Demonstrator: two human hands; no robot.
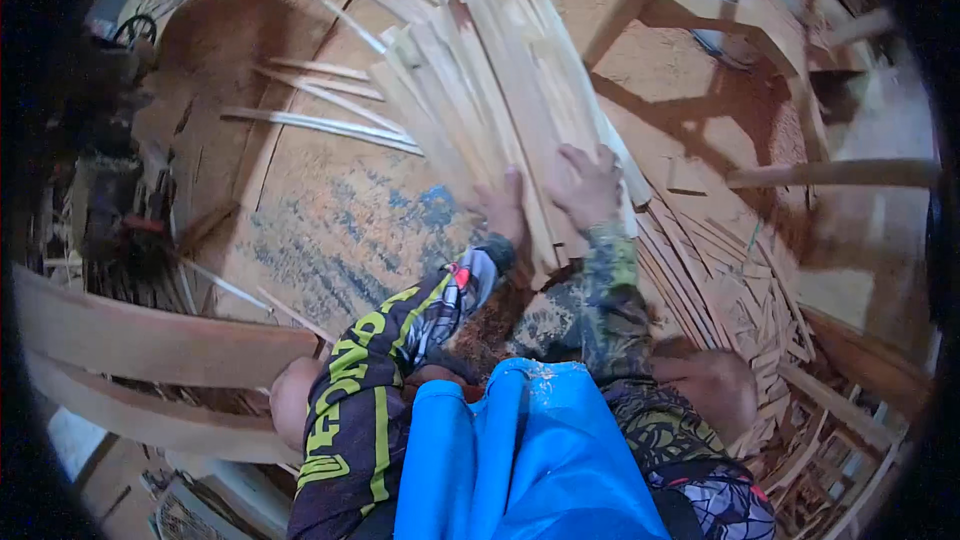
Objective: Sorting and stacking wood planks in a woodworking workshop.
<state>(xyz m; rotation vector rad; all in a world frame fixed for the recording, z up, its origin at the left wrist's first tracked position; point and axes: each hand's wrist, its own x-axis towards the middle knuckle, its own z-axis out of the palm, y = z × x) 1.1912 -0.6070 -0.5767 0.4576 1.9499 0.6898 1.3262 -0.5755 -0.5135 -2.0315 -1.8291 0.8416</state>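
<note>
Slats: here's your fanned bundle of wooden slats [510, 80], lying on the sawdusty floor [320, 190] ahead of you.
Left hand [500, 208]: on the near end; whether its fingers clench or just rest, I can't tell.
Right hand [588, 188]: fingers spread across the top, unclenched.
Handling: likely light and stiff, dusty-slick, prone to sliding apart.
Hold: best squeeze both outer edges together.

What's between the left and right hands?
Pale wooden boards: in the head view, their near ends fill the gap between the left hand and the right hand.
</note>
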